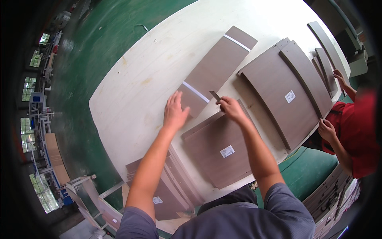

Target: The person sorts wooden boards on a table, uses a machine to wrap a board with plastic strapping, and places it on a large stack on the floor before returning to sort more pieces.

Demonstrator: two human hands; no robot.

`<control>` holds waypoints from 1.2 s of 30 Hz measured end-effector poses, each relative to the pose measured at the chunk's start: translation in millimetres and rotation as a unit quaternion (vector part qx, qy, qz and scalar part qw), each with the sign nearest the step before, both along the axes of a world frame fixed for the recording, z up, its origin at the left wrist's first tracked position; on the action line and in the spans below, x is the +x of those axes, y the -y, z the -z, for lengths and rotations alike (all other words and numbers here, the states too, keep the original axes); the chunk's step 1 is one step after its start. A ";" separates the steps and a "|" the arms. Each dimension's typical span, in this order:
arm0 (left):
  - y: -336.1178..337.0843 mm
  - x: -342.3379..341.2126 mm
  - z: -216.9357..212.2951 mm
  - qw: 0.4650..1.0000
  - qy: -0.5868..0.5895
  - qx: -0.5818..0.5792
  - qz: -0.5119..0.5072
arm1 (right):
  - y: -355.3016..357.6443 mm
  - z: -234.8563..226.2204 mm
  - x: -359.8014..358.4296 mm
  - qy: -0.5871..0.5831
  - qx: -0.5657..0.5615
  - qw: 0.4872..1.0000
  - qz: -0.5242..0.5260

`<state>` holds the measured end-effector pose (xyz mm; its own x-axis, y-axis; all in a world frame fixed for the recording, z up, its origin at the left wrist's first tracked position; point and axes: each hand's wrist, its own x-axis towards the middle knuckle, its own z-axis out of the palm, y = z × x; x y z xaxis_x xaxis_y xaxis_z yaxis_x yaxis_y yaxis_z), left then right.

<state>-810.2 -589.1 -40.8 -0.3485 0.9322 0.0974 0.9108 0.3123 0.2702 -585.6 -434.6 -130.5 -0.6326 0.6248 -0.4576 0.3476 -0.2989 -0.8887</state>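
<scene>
A long brown board bundle lies slantwise on the pale table, with two white straps around it. My left hand is open, its fingers at the near left edge of the bundle beside the nearer strap. My right hand is closed on a short, flat, dark knife-like blade. That blade points up and left, just beyond the strap's right end. Below my right forearm is a stack of brown panels with a white label.
More brown panels lie at the near left, partly behind my left arm. To the right stands a larger panel stack. A co-worker in red has both hands at boards on the right. Green floor surrounds the table.
</scene>
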 end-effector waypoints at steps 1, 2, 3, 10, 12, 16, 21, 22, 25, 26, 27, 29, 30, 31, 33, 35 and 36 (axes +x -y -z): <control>1.1 -12.1 8.2 0.998 0.046 -0.040 -0.017 | -9.9 -6.8 0.5 0.026 0.008 0.999 -0.034; 0.7 -22.7 14.5 0.992 0.093 -0.079 -0.032 | -18.7 -16.4 1.1 0.053 0.017 0.996 -0.066; -3.2 -28.3 12.9 0.982 0.141 -0.117 -0.047 | -27.6 -22.2 -1.2 0.065 -0.002 0.993 -0.098; -28.4 -35.0 -14.1 0.944 0.192 -0.259 -0.071 | -31.0 -34.9 -24.8 0.126 0.115 0.969 -0.178; -36.9 -32.7 -21.2 0.937 0.195 -0.282 -0.073 | -11.9 -31.3 -32.5 0.101 0.139 0.972 -0.163; -37.3 -31.4 -25.0 0.928 0.182 -0.317 -0.077 | -0.4 -23.9 -17.9 0.095 0.124 0.987 -0.026; -40.5 -30.8 -17.6 0.928 0.167 -0.325 -0.069 | -30.1 -45.2 -16.0 0.124 0.104 0.975 -0.155; -43.8 -29.6 -19.3 0.926 0.175 -0.327 -0.068 | -34.7 -45.5 -18.1 0.121 0.101 0.974 -0.160; -52.6 -25.9 -17.4 0.921 0.181 -0.340 -0.065 | -25.6 -33.9 -14.8 0.102 0.070 0.975 -0.182; -55.1 -25.1 -12.9 0.919 0.173 -0.350 -0.063 | -22.2 -30.3 -11.7 0.093 0.057 0.976 -0.191; -55.1 -24.4 -12.0 0.916 0.164 -0.362 -0.061 | -24.6 -46.1 -5.0 0.211 0.059 0.848 -0.483; -55.6 -10.0 -14.8 0.913 0.144 -0.366 -0.106 | -23.6 -89.3 19.0 0.169 0.008 0.864 -0.474; -60.7 0.1 -17.7 0.914 0.133 -0.360 -0.133 | -39.5 -102.6 34.5 0.148 -0.045 0.909 -0.388; -64.0 14.0 -16.1 0.935 0.077 -0.326 -0.112 | -54.6 -96.3 49.3 0.095 -0.080 0.962 -0.244; -78.8 42.4 -10.5 0.964 0.033 -0.257 -0.052 | -97.6 -71.8 68.5 -0.005 -0.062 0.998 0.025; -87.3 51.5 8.2 0.968 0.032 -0.247 -0.039 | -145.7 -52.9 74.2 -0.027 0.007 0.989 0.143; -87.3 44.5 10.7 0.969 0.024 -0.242 -0.043 | -163.4 -51.1 74.3 -0.039 0.026 0.982 0.181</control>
<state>-765.7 -501.7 -51.5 -0.4197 0.8323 -0.3620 0.8661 0.4866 0.1147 -511.3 -271.1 -79.5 -0.3967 0.8366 -0.3778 0.1584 -0.3430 -0.9259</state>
